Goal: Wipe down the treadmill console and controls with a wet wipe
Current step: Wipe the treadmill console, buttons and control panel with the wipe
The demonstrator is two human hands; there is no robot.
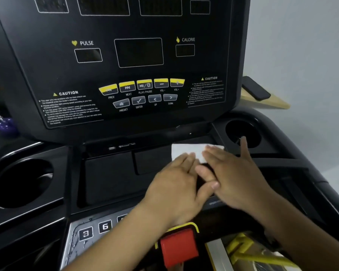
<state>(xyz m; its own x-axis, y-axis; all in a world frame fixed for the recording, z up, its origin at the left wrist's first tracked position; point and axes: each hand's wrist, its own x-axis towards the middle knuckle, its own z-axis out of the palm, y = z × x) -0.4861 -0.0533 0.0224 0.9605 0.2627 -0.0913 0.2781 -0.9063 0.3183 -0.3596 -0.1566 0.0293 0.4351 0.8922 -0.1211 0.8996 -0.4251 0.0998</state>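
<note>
- Two hands at lower centre-right of frame: left hand and right hand, fingers straight, pressing flat on white rectangular wet wipe.
- Wipe lies at right end of shallow tray on black plastic treadmill console, near round cup holder.
- Red block-shaped stop button at bottom centre.
</note>
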